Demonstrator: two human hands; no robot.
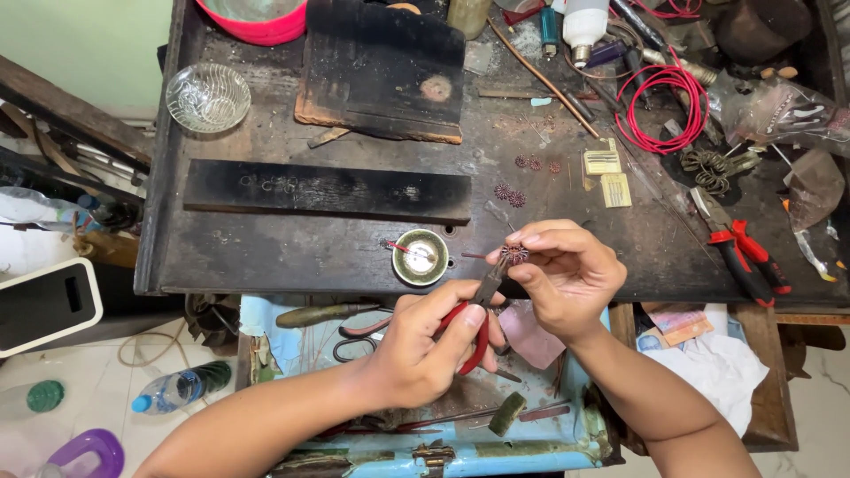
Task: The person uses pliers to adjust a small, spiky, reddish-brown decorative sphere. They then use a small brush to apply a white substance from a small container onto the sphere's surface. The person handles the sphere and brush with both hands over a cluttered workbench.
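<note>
My left hand [423, 347] grips small pliers with red handles [478, 329], their dark jaws pointing up toward my right hand. My right hand [560, 270] pinches a tiny round, flower-shaped wire piece [513, 254] between thumb and fingers, right at the plier tips. Both hands hover over the front edge of a dark, worn workbench [266, 257]. Several similar small wire pieces [510, 195] lie on the bench just beyond my right hand. A small round metal dish [421, 258] stands left of the plier tips.
Red-handled cutters [745, 252] lie at the right, a coil of red wire [662, 111] behind them. A glass bowl [208, 96], dark wooden blocks [326, 191] and a red basin [257, 26] sit at the back. An open blue drawer [460, 443] with tools is below my hands.
</note>
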